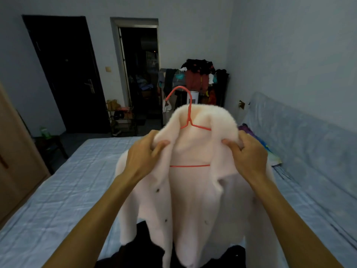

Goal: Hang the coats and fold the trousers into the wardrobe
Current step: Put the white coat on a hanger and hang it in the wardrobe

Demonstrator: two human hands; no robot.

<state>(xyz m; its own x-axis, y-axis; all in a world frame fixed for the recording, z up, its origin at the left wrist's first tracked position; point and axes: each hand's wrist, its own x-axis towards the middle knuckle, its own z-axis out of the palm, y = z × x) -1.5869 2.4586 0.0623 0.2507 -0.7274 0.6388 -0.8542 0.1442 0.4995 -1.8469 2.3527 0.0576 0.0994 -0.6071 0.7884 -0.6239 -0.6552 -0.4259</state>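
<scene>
Over a bed (58, 190) with a pale blue quilted cover, the left hand (143, 153) and right hand (246, 155) each pinch a side of the fluffy collar of a pale pink coat (193, 200), which hangs open-fronted on a red wire hanger (190, 120) above dark clothing (143, 250).

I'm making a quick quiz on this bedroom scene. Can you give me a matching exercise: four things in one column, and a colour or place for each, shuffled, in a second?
Things:
1. coat
2. hanger
3. door
4. bottle

Colour or place:
A. green, on the small table at far left
B. black, shut, in the far wall
C. pale pink and fluffy, held up over the bed
D. coral red, inside the collar

Pairs: 1-C, 2-D, 3-B, 4-A
</scene>
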